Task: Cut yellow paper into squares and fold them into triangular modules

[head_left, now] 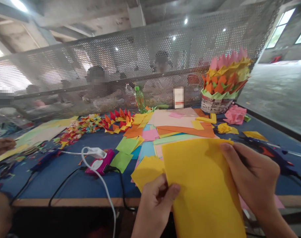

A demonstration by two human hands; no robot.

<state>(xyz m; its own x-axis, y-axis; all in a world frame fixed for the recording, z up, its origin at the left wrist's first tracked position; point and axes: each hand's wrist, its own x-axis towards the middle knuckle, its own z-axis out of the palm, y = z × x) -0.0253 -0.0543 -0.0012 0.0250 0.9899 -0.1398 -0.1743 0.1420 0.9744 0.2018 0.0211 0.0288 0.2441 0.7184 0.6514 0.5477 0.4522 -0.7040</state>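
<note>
A large sheet of yellow paper [202,185] hangs upright in front of me, over the table's near edge. My left hand [157,201] pinches its left side, thumb on the face toward me. At the top right corner, my right hand [251,172] grips it between thumb and fingers. Behind the sheet, more yellow paper [147,170] lies on a pile of coloured sheets. Green paper pieces [122,161] rest just left of that pile. Whether the held sheet is folded I cannot tell.
A magenta power strip [101,165] with cables lies left of the papers. Glue guns [45,160] [270,153] lie at both sides. Folded-paper rings [118,120], a green bottle [140,99] and a layered paper basket [218,102] stand behind. Another person's hand [3,146] is at far left.
</note>
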